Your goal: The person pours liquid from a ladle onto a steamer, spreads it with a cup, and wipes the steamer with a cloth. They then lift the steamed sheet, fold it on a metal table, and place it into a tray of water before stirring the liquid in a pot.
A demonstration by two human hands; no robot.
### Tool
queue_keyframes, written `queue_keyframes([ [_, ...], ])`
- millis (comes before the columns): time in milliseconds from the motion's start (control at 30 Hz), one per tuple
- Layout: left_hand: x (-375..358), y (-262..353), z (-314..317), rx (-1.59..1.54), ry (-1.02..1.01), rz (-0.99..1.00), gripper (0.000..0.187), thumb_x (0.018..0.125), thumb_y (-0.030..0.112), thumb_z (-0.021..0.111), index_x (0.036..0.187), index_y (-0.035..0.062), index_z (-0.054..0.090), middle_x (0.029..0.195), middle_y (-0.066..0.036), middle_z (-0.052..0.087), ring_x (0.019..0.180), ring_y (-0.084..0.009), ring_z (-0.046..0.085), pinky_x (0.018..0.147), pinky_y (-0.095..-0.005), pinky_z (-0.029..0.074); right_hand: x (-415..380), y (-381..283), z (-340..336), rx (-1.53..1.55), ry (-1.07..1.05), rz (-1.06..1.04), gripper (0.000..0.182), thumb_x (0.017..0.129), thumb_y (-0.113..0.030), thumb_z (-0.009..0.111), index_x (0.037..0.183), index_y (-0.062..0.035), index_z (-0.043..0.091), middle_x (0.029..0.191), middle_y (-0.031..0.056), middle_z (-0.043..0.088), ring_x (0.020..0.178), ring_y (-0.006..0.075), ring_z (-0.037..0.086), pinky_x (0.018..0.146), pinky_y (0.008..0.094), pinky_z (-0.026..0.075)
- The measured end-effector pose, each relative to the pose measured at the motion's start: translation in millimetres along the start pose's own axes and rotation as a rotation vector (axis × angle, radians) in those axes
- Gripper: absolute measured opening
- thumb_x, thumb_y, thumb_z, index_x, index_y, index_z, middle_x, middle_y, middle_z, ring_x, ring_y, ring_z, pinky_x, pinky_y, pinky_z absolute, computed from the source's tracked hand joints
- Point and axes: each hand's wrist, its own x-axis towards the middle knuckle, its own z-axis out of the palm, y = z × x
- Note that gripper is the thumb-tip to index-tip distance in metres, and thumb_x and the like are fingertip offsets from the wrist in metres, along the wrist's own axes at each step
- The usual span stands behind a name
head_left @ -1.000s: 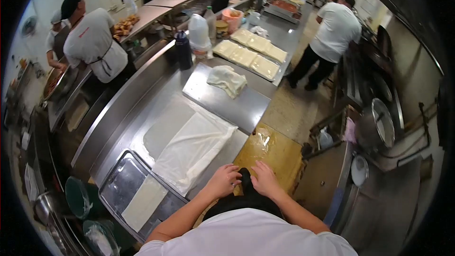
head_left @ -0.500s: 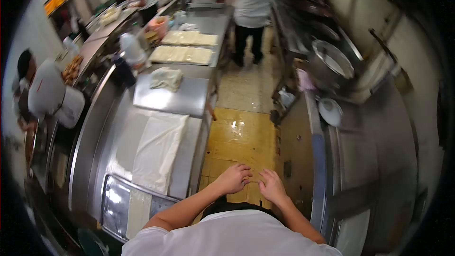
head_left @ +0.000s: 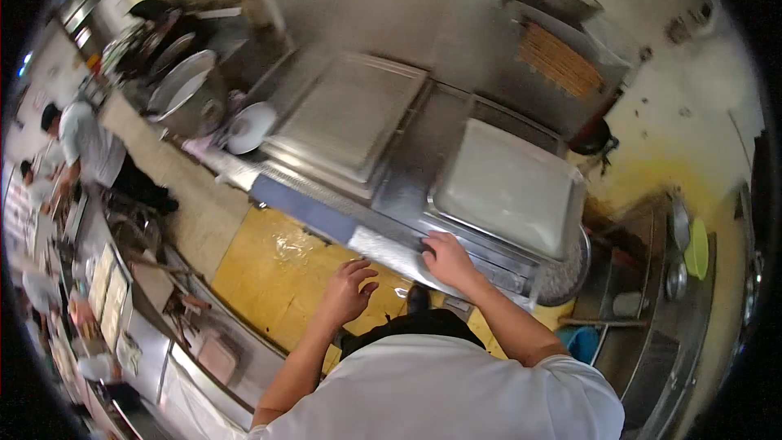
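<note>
My left hand (head_left: 349,289) hangs over the yellow floor with its loosely curled fingers apart and nothing in them. Close to the steel counter's front edge (head_left: 399,254) is my right hand (head_left: 446,259), open and bare. Just beyond its fingertips stands a rectangular metal tray (head_left: 436,200) filled with a smooth white layer (head_left: 505,183). Farther left on the same counter lies a flat steel tray or lid (head_left: 350,118) on a steaming unit or rack. A white round lid or bowl (head_left: 251,127) sits beside it.
A large metal pot (head_left: 187,94) stands at the counter's far left end. Another person (head_left: 102,147) stands at the long worktable on the left. To the right are a yellow-green basin (head_left: 696,248) and a blue bucket (head_left: 580,342). The yellow floor (head_left: 269,277) looks wet.
My view and body have turned right, from the aisle to the steel counter. My hands have moved apart, and the right one now reaches the counter edge.
</note>
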Motion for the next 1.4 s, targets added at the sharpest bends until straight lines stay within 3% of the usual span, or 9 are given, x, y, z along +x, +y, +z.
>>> queue_keyframes([
  [200, 108, 68, 70, 0.019, -0.238, 0.194, 0.025, 0.084, 0.014, 0.077, 0.107, 0.0064, 0.073, 0.127, -0.018, 0.067, 0.120, -0.0383, 0.060, 0.104, -0.0460, 0.049, -33, 130, -90, -0.031, 0.231, 0.264, 0.033, 0.086, -0.016, 0.065, 0.114, 0.0016, 0.070, 0.133, 0.0254, 0.062, 0.129, 0.0429, 0.054, 0.113, 0.0459, 0.042],
  [367, 208, 57, 136, 0.053, -0.249, 0.312, 0.028, 0.082, 0.007, 0.070, 0.109, 0.0039, 0.071, 0.121, -0.020, 0.068, 0.118, -0.0403, 0.061, 0.104, -0.0461, 0.049, -47, 230, -125, -0.446, 0.472, 0.594, 0.056, 0.084, -0.015, 0.065, 0.138, -0.0027, 0.056, 0.153, 0.0255, 0.044, 0.138, 0.0462, 0.044, 0.116, 0.0507, 0.037],
  [467, 258, 65, 166, 0.212, -0.197, 0.447, 0.035, 0.084, 0.008, 0.066, 0.118, 0.0013, 0.068, 0.132, -0.022, 0.063, 0.123, -0.0413, 0.058, 0.108, -0.0469, 0.047, -63, 241, -146, -0.431, 0.036, 0.691, 0.069, 0.084, -0.013, 0.063, 0.150, -0.0052, 0.044, 0.158, 0.0258, 0.037, 0.140, 0.0477, 0.041, 0.116, 0.0513, 0.037],
  [567, 288, 44, 210, 0.474, -0.235, 0.423, 0.039, 0.082, 0.008, 0.062, 0.120, 0.0072, 0.066, 0.131, -0.018, 0.063, 0.124, -0.0386, 0.057, 0.105, -0.0460, 0.047, -65, 251, -154, -0.353, -0.041, 0.716, 0.069, 0.085, -0.011, 0.060, 0.151, -0.0068, 0.044, 0.157, 0.0244, 0.037, 0.141, 0.0470, 0.040, 0.117, 0.0499, 0.037],
  [667, 311, 49, 222, 0.564, -0.443, 0.278, 0.033, 0.081, 0.012, 0.061, 0.114, 0.0073, 0.070, 0.123, -0.018, 0.067, 0.120, -0.0371, 0.060, 0.103, -0.0472, 0.048, -68, 259, -147, -0.414, 0.289, 0.600, 0.055, 0.084, -0.008, 0.058, 0.139, -0.0084, 0.056, 0.147, 0.0250, 0.050, 0.135, 0.0436, 0.048, 0.111, 0.0489, 0.043],
  [967, 303, 65, 193, 0.686, -0.688, 0.181, 0.022, 0.084, 0.021, 0.060, 0.099, 0.0136, 0.075, 0.101, -0.016, 0.074, 0.100, -0.0364, 0.070, 0.098, -0.0494, 0.048, -67, 250, -170, -0.389, -0.245, 0.732, 0.031, 0.085, -0.012, 0.057, 0.113, -0.0062, 0.071, 0.114, 0.0181, 0.070, 0.112, 0.0372, 0.064, 0.096, 0.0459, 0.053],
  [1067, 309, 65, 181, 0.578, -0.792, 0.193, 0.025, 0.086, 0.020, 0.057, 0.101, 0.0128, 0.075, 0.107, -0.017, 0.073, 0.106, -0.0375, 0.068, 0.100, -0.0511, 0.048, -70, 245, -177, -0.307, -0.170, 0.724, 0.028, 0.084, -0.012, 0.058, 0.107, -0.0060, 0.073, 0.110, 0.0194, 0.070, 0.109, 0.0387, 0.066, 0.093, 0.0482, 0.054],
  [1200, 322, 85, 187, 0.449, -0.443, 0.287, 0.027, 0.085, 0.019, 0.056, 0.103, 0.0114, 0.075, 0.114, -0.020, 0.070, 0.112, -0.0399, 0.066, 0.102, -0.0520, 0.048, -58, 283, -147, -0.456, 0.330, 0.471, 0.024, 0.085, -0.011, 0.057, 0.098, -0.0045, 0.075, 0.108, 0.0216, 0.073, 0.102, 0.0445, 0.069, 0.091, 0.0484, 0.056],
  [1400, 357, 56, 207, 0.553, -0.656, 0.329, 0.029, 0.085, 0.018, 0.056, 0.106, 0.0078, 0.073, 0.114, -0.019, 0.070, 0.114, -0.0393, 0.064, 0.098, -0.0544, 0.050, -39, 265, -173, -0.319, -0.091, 0.793, 0.029, 0.086, -0.012, 0.058, 0.109, 0.0002, 0.070, 0.120, 0.0244, 0.068, 0.113, 0.0411, 0.065, 0.095, 0.0478, 0.054],
])
